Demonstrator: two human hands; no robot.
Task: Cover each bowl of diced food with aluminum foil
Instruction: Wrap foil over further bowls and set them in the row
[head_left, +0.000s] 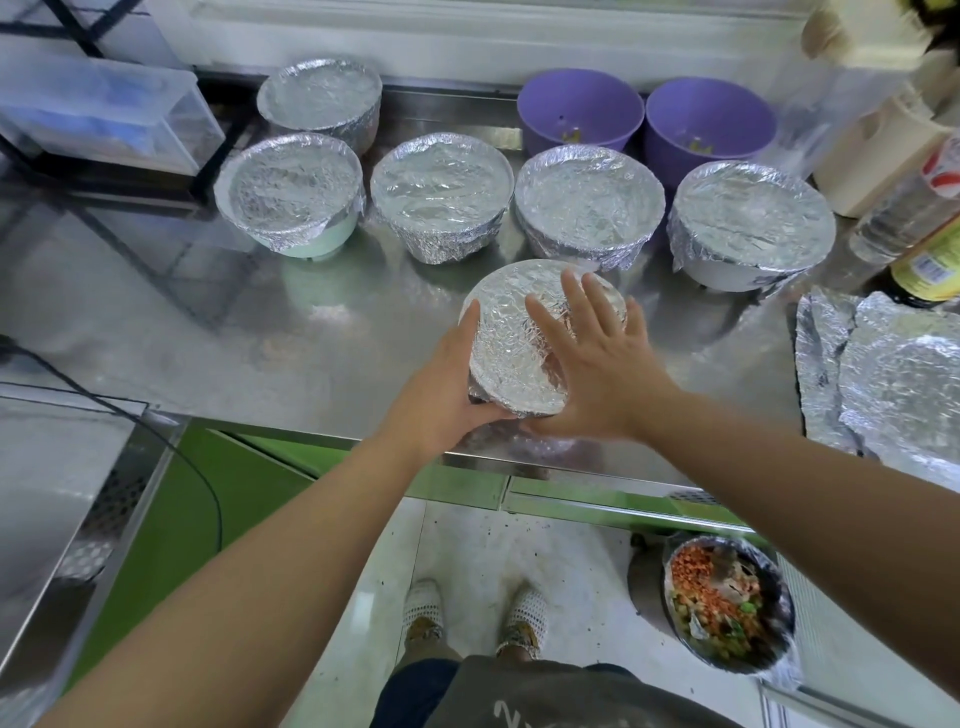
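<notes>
One big steel bench (322, 338) carries pretty much everything here. Over at the right edge there's a loose pile of crumpled foil sheets (893, 374). Along the far side, four foil-covered bowls (589, 195) sit in a row, with a fifth covered bowl (322, 96) behind the leftmost one. Two purple bowls (579, 111) stand uncovered behind the row, toward the right. Down on the floor, near right, is an open tub (774, 577) of diced scraps.

The foil-topped bowl (519, 343) being worked on is at the near edge of the bench, in the middle. The left grip (447, 384) is grasping its left side, thumb up along the rim and fingers tucked under. The right grip (597, 364) is released, lying flat with fingers spread on the foil top.
</notes>
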